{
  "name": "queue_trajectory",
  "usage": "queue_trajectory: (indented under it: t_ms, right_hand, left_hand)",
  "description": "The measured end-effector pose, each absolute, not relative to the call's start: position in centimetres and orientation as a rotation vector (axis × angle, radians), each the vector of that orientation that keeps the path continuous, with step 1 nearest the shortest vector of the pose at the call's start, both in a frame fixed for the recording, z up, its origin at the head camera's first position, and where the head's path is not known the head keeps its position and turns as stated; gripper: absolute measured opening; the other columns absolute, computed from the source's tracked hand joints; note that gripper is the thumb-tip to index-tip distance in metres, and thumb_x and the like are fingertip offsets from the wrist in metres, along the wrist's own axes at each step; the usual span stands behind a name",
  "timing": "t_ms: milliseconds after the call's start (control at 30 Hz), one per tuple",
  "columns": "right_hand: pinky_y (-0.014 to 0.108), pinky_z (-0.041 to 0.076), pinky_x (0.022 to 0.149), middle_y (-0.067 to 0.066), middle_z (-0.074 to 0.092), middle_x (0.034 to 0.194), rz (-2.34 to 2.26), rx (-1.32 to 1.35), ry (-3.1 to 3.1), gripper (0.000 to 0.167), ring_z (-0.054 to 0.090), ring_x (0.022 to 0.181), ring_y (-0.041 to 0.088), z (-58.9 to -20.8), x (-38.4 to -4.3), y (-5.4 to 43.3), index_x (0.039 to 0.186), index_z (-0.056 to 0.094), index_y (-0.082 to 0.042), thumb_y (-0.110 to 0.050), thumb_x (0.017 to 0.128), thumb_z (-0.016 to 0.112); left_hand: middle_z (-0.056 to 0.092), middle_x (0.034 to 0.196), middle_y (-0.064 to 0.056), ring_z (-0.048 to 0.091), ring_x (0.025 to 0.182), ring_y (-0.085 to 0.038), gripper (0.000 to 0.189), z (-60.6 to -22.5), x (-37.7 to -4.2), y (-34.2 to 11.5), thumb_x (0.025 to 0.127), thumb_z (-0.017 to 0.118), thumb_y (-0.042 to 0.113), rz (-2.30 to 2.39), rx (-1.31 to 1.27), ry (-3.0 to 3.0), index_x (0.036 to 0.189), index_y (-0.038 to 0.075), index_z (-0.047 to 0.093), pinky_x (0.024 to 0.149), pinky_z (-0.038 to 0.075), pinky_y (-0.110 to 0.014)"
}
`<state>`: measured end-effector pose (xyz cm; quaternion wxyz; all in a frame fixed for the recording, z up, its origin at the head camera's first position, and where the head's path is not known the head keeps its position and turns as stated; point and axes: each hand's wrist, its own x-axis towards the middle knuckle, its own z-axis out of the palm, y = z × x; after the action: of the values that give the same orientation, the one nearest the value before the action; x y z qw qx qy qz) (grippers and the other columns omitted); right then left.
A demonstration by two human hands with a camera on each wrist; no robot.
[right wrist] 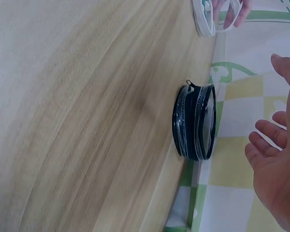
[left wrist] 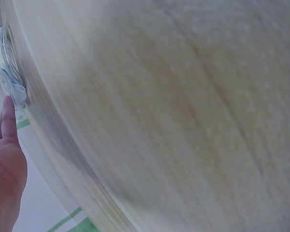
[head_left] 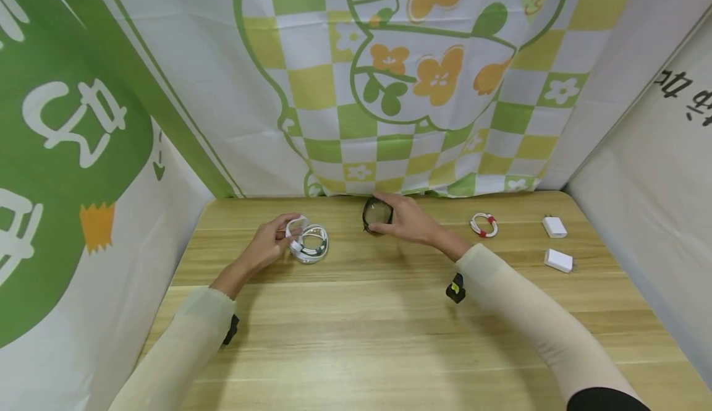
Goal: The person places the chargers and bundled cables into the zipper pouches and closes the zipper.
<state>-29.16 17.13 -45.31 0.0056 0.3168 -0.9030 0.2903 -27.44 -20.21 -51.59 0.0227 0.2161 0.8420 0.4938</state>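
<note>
At the back left, my left hand (head_left: pixel 266 244) pinches a white cable loop (head_left: pixel 289 230) between thumb and fingers. The loop overlaps a coiled white cable (head_left: pixel 315 253) with a dark green tie, lying on the table. In the left wrist view, the left hand (left wrist: pixel 6 169) has its fingertips at the white cable (left wrist: pixel 19 92). A small round see-through case (head_left: pixel 378 211) with a black zip edge stands near the table's back edge. My right hand (head_left: pixel 413 219) is spread beside it; the right wrist view shows a gap between the hand (right wrist: pixel 280 150) and the zip case (right wrist: pixel 193 123).
Right of the case lies a small white cable coil (head_left: pixel 473 224) with red ties. Two white charger plugs (head_left: pixel 554 227) lie farther right, one in front of the other. A patterned green and white cloth (head_left: pixel 356 145) hangs behind the wooden table (head_left: pixel 356 337).
</note>
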Motion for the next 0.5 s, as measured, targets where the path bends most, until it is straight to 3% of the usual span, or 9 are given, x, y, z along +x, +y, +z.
queue_trajectory:
  t_ms: [133,500]
  right_hand:
    - [0.056,0.042,0.12,0.021,0.049,0.16,0.947,0.971,-2.828,0.084,0.049,0.146,0.039,-45.2,-29.3,17.8,0.159,0.044,-0.001,-0.044,0.096,0.078]
    - [0.055,0.045,0.117,0.021,0.054,0.156,0.981,0.936,-2.789,0.082,0.054,0.142,0.039,-45.2,-29.4,19.6,0.156,0.049,0.0,-0.042,0.094,0.081]
  left_hand:
    - [0.058,0.137,-0.043,0.068,0.117,-0.053,0.054,-51.7,-27.6,-20.3,0.098,0.058,-0.012,1.502,0.674,2.635,0.15,-0.012,0.046,0.097,0.059,-0.052]
    - [0.061,0.136,-0.039,0.07,0.116,-0.05,0.055,-51.9,-27.7,-20.3,0.096,0.059,-0.011,1.489,0.658,2.649,0.15,-0.009,0.049,0.095,0.061,-0.045]
